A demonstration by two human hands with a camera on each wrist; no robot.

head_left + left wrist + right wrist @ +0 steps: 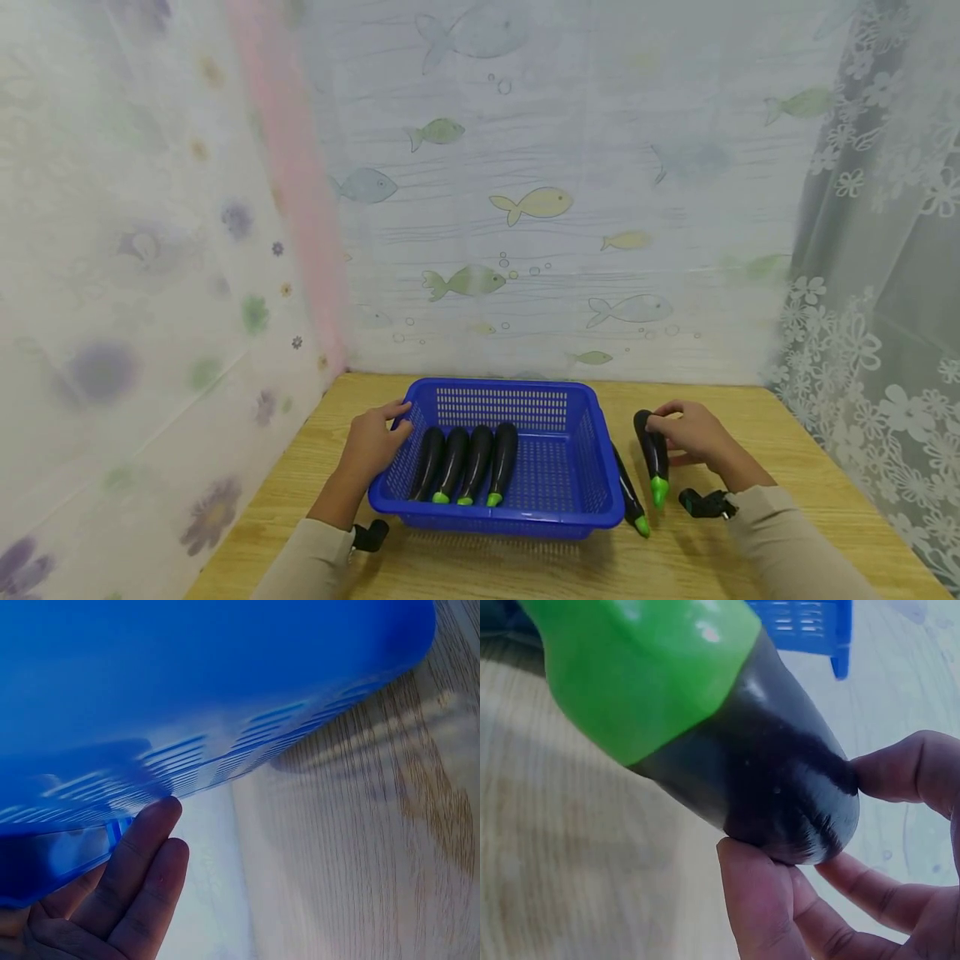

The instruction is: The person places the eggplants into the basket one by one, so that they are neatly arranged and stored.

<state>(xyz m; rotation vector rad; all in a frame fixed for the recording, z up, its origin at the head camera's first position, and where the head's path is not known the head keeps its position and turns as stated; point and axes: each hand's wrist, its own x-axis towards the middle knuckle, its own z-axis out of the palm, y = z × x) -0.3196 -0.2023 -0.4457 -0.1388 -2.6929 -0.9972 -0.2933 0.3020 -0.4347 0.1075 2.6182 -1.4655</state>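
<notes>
My right hand (693,433) pinches a dark eggplant (653,450) with a bright green stem end, right of the basket. In the right wrist view its green cap (652,675) faces the camera, with thumb and fingers on opposite sides of the dark body. My left hand (372,442) grips the left rim of a blue plastic basket (495,515). From the left wrist view, fingers (154,877) lie against the basket's slotted side. Several eggplants (503,458) lie side by side in the basket's left half, green ends toward me.
Another eggplant (632,500) lies on the wooden table (480,575) along the basket's right side, partly hidden by it. Patterned curtains (465,208) hang behind the table and at both sides. A black wrist device (705,503) sits by the right sleeve.
</notes>
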